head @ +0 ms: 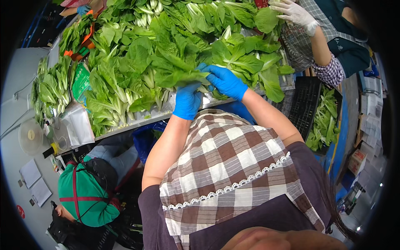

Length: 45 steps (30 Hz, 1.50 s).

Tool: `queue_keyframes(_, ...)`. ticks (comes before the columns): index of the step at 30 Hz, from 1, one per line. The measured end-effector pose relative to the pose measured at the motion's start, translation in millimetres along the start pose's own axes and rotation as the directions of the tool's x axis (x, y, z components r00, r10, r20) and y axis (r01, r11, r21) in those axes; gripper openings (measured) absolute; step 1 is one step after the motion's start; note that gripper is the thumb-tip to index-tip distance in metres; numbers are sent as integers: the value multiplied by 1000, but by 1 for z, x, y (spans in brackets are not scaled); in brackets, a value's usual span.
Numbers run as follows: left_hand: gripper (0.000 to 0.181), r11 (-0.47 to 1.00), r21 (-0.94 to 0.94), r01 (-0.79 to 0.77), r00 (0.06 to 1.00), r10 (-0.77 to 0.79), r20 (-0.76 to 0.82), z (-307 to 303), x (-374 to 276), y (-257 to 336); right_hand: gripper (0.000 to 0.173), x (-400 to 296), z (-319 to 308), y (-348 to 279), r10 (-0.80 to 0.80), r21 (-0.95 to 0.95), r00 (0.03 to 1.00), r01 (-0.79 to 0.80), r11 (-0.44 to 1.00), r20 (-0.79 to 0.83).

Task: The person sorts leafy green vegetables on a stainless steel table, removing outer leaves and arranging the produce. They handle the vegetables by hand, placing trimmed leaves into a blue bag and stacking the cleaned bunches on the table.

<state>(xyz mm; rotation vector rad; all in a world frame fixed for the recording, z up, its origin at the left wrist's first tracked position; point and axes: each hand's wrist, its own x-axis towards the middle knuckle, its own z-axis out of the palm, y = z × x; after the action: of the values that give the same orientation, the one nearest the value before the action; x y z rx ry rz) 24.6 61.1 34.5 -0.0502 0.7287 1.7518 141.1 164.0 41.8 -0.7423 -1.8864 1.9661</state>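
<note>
In blue gloves, my left hand [188, 100] and my right hand [226, 82] meet at the near edge of a metal table [162, 116]. Between them is a bunch of leafy greens [179, 73], its leaves pointing away to the left. The left hand grips it from below, and the fingers of my right hand pinch the stem end, which is partly hidden. Heaped greens with pale stems [122, 90] cover the table left of my hands. More loose leafy greens [247, 61] lie just beyond my right hand.
A co-worker's white-gloved hand [295, 15] touches greens at the far right. Another person in green [89, 193] is at lower left. A black crate of greens [323, 122] stands at right, a blue bag [148, 137] hangs under the table, and clear plastic bags [78, 125] lie left.
</note>
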Motion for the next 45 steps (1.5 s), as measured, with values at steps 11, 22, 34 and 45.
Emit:
queue_keyframes(11,36,977,-170,-131,989,116,-93,-35,-7,21,41,75,-143,9,-46,-878,951,-263,401,-306)
queue_keyframes(22,43,995,-89,-40,985,25,-170,-36,-17,1,39,124,-204,78,109,-381,849,-343,859,-518)
queue_keyframes(34,45,996,-89,27,993,-37,-113,-24,-9,-9,30,-9,-151,28,63,174,714,84,981,-698)
queue_keyframes(45,44,990,-110,90,992,-99,-74,-35,-11,-2,28,-50,-127,55,-84,-712,893,-292,639,-442)
